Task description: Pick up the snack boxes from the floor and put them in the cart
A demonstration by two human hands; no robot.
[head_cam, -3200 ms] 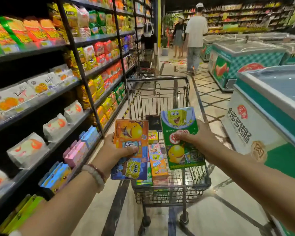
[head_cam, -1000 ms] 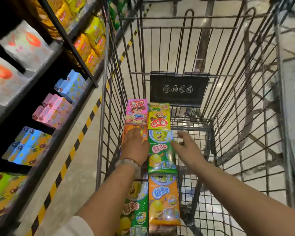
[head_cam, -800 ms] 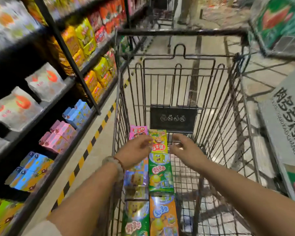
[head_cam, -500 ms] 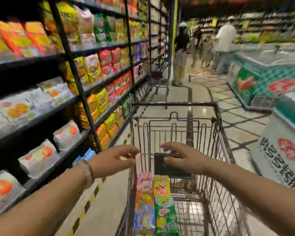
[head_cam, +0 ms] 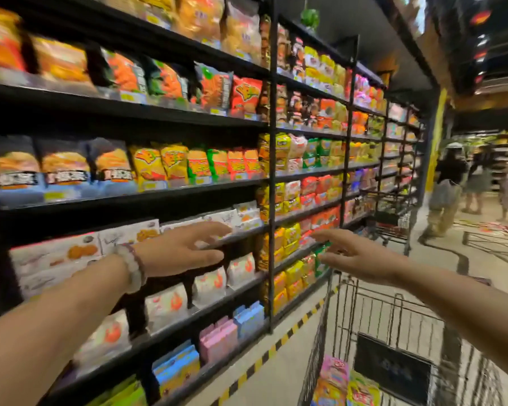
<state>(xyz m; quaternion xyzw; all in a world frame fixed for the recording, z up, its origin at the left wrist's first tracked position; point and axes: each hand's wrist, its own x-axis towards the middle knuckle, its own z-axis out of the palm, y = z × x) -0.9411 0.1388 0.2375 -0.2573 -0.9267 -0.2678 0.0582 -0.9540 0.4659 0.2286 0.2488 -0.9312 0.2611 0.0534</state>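
Now both hands empty, fingers loose: left hand & right hand above cart; boxes inside.

A: Carrier? Wire cart, at 5 o'clock. Snack boxes lie flat on its floor in two rows, touching.

B: Logged. Floor under it; a yellow-black stripe runs toward 1 o'clock.

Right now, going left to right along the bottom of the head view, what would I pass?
Left forearm → blue boxes → pink boxes → striped floor line → snack boxes in the cart → right forearm.
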